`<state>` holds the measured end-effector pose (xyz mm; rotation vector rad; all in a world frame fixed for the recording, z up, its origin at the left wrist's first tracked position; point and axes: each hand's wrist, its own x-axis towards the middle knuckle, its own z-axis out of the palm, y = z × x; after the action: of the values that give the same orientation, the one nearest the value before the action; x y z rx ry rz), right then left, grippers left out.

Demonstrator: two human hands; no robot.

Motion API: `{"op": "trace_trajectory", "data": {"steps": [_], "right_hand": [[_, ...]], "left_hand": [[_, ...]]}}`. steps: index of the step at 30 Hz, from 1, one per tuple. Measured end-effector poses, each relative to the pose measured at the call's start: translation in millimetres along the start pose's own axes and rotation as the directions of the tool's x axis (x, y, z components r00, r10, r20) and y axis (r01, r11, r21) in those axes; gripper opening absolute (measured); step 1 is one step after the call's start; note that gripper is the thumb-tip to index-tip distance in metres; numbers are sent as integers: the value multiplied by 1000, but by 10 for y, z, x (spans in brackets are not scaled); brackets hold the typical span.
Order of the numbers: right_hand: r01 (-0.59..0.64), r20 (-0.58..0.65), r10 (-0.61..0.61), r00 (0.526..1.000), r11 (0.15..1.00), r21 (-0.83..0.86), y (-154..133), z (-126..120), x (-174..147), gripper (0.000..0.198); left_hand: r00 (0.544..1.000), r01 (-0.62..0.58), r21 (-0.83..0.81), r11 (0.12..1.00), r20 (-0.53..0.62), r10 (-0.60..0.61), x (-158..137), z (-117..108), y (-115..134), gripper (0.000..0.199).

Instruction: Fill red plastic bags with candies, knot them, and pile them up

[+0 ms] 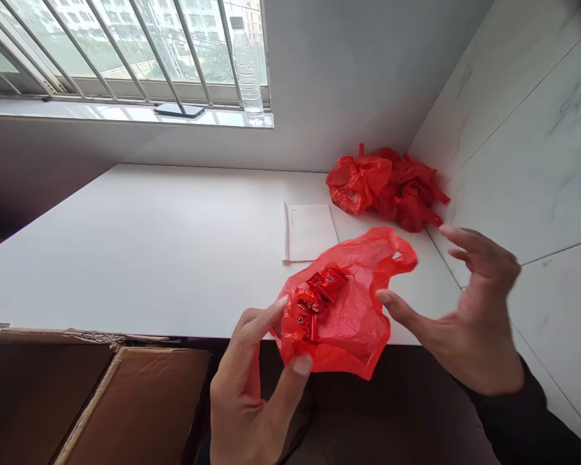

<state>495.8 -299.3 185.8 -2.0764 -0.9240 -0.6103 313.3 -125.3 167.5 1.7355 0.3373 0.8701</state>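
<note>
A thin red plastic bag (353, 323) hangs open over the front edge of the white table, its mouth toward me. Several small red-wrapped candies (319, 294) lie inside it, on the left. My left hand (256, 381) grips the bag's left rim between thumb and fingers. To the right of the bag, my right hand (465, 310) is spread wide, thumb and fingers apart, holding nothing. Its thumb tip is close to the bag's right side; I cannot tell whether it touches. A looped handle (404, 258) sticks out at the bag's upper right.
Tied red plastic bags (387, 187) are heaped in the back right corner against the tiled wall. A white notepad (310, 231) lies on the table (174, 245). An open cardboard box (140, 394) stands front left. A phone (179, 110) and clear bottle (248, 74) are on the windowsill.
</note>
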Motion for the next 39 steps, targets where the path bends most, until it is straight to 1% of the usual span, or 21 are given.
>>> {"op": "trace_trajectory", "data": {"steps": [1,2,4,5,7,9,11,13,15,16,18,19,21,23,26,28,31,33,34,36,39], "right_hand": [[20,8,-20,1000,999,-28,32,61,24,84],[29,46,-28,999,999,-28,58,115,49,73],[7,128,-12,992,999,39,74,165,99,35],[-10,139,-2,990,996,88,60,155,122,19],[-51,125,26,992,979,197,-14,68,164,8],[-82,80,59,995,943,322,-127,-69,203,6],[-95,48,83,995,899,427,-248,-205,233,10],[-87,55,69,996,868,490,-352,-299,242,14],[-105,121,47,991,842,530,-427,-331,224,15],[-121,168,33,985,829,546,-456,-323,207,13],[-161,280,-5,960,808,566,-507,-276,164,7],[-182,343,-33,939,798,574,-533,-243,141,4],[-224,457,-92,885,775,590,-585,-180,98,7],[-279,539,-113,834,758,590,-628,-132,61,13],[-334,616,-128,777,746,576,-647,-85,11,17],[-339,647,-152,747,751,567,-628,-55,-26,19],[-341,705,-176,687,779,527,-588,4,-103,20],[-358,744,-161,649,798,485,-577,50,-167,13],[-370,757,-148,637,803,468,-579,73,-199,10],[-384,757,-122,642,804,455,-600,111,-254,6],[-354,730,-145,668,801,483,-650,129,-286,10]], "left_hand": [[999,-31,44,999,11,31,26,-15,-25,34],[998,-59,91,994,2,59,53,-25,-48,26],[994,-90,165,982,-53,100,105,-30,-71,12],[990,-89,163,983,-96,106,127,-29,-62,9],[981,-78,47,996,-176,85,164,-33,11,10],[975,-68,-155,986,-220,33,198,-54,156,14],[986,-67,-306,950,-165,17,233,-90,342,17],[995,-28,-376,926,-96,-9,265,-114,523,21],[986,95,-421,902,-87,-145,276,-99,653,29],[964,187,-445,876,-90,-251,268,-75,689,33],[885,383,-496,779,-43,-463,220,-11,699,36],[844,463,-518,719,11,-536,181,20,675,34],[783,556,-551,622,97,-615,85,66,595,26],[765,577,-569,586,127,-631,-10,83,511,25],[787,555,-582,595,135,-602,-94,78,432,29],[789,544,-615,571,142,-598,-108,71,385,26],[743,590,-626,510,174,-646,-137,73,251,30],[714,641,-564,522,187,-675,-202,85,145,34],[713,657,-517,548,190,-675,-247,94,107,33],[731,670,-411,619,217,-647,-341,118,84,37],[753,656,-252,712,289,-592,-414,163,151,59]]}}
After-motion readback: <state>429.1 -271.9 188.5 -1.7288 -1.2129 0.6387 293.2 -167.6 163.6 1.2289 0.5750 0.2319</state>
